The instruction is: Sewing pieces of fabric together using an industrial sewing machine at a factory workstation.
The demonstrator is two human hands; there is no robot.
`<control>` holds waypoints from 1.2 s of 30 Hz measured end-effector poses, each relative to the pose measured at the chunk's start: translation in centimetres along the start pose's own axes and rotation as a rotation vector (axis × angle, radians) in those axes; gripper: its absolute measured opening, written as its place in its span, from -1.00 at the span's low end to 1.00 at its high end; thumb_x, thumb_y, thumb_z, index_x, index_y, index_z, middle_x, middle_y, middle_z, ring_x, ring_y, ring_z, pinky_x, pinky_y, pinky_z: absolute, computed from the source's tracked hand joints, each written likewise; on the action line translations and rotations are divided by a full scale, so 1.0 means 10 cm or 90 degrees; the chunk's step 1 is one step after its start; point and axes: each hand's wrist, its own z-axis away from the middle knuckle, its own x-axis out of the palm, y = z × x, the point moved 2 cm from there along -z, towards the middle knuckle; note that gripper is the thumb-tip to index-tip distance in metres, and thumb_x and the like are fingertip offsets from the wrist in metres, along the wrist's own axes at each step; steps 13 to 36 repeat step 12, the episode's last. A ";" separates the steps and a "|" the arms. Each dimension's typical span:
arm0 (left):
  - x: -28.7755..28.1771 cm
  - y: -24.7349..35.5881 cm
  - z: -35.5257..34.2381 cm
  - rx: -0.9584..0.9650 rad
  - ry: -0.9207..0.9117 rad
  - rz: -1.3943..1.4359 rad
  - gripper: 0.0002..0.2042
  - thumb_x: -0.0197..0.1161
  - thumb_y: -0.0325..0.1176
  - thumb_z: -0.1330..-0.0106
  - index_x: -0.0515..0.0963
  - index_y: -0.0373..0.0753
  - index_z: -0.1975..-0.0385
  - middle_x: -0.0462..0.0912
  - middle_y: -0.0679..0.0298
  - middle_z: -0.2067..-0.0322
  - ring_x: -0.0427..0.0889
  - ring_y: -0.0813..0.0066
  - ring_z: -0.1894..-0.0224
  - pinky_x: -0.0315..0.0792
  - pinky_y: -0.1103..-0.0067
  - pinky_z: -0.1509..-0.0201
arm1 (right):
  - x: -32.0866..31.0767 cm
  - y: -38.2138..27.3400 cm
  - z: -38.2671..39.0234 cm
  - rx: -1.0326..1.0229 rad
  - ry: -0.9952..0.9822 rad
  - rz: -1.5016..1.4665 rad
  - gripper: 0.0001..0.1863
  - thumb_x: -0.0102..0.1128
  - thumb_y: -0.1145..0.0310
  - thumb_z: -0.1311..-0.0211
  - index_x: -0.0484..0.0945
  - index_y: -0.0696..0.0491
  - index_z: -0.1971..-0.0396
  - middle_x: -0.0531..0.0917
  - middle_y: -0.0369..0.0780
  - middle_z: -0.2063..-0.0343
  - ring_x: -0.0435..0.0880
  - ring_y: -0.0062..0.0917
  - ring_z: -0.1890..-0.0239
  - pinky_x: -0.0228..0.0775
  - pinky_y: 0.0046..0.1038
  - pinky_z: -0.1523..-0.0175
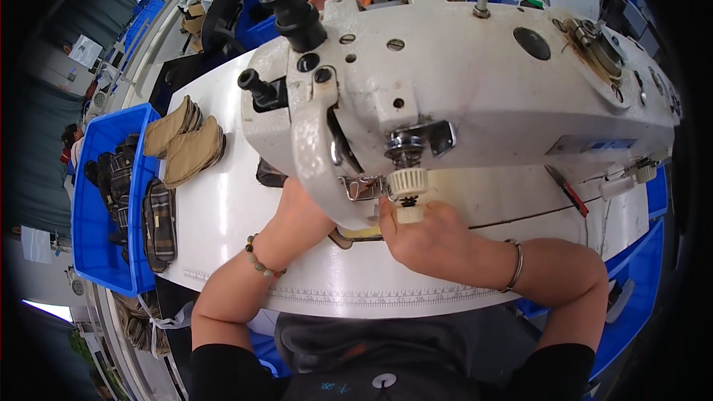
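Note:
A white sewing machine fills the upper middle, and both hands work beneath its head. My left hand lies at the left of the needle area, its fingers hidden behind the curved white lever. Beside it a dark fabric piece shows, and a tan piece edge shows between the hands. My right hand is at the right of the needle area, fingers curled, partly behind the cream tension knobs. Whatever its fingertips press on is hidden.
Tan fabric pieces are stacked at the table's left, above a dark plaid stack. A blue bin with dark pieces stands beside them. Red-handled snips lie right of my right hand. A printed ruler runs along the table's front edge.

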 end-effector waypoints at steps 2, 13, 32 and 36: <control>-0.01 -0.02 0.03 0.000 0.000 -0.016 -0.75 0.30 -0.63 0.01 0.68 -0.18 0.31 0.71 0.28 0.31 0.69 0.29 0.32 0.55 0.46 0.26 | 0.00 0.00 -0.01 -0.005 -0.003 0.000 -0.80 0.25 0.51 0.04 0.43 0.02 0.72 0.47 -0.27 0.74 0.53 -0.56 0.69 0.33 -0.48 0.62; -0.12 0.05 0.23 0.190 0.071 -0.137 -0.67 0.35 -0.43 0.04 0.72 -0.06 0.19 0.69 0.35 0.15 0.67 0.37 0.14 0.58 0.55 0.11 | 0.10 0.04 0.00 0.082 -0.066 -0.068 -0.95 0.21 0.44 0.06 0.53 0.05 0.59 0.57 -0.23 0.73 0.66 -0.41 0.62 0.42 -0.36 0.55; -0.12 0.05 0.23 0.190 0.071 -0.137 -0.67 0.35 -0.43 0.04 0.72 -0.06 0.19 0.69 0.35 0.15 0.67 0.37 0.14 0.58 0.55 0.11 | 0.10 0.04 0.00 0.082 -0.066 -0.068 -0.95 0.21 0.44 0.06 0.53 0.05 0.59 0.57 -0.23 0.73 0.66 -0.41 0.62 0.42 -0.36 0.55; -0.12 0.05 0.23 0.190 0.071 -0.137 -0.67 0.35 -0.43 0.04 0.72 -0.06 0.19 0.69 0.35 0.15 0.67 0.37 0.14 0.58 0.55 0.11 | 0.10 0.04 0.00 0.082 -0.066 -0.068 -0.95 0.21 0.44 0.06 0.53 0.05 0.59 0.57 -0.23 0.73 0.66 -0.41 0.62 0.42 -0.36 0.55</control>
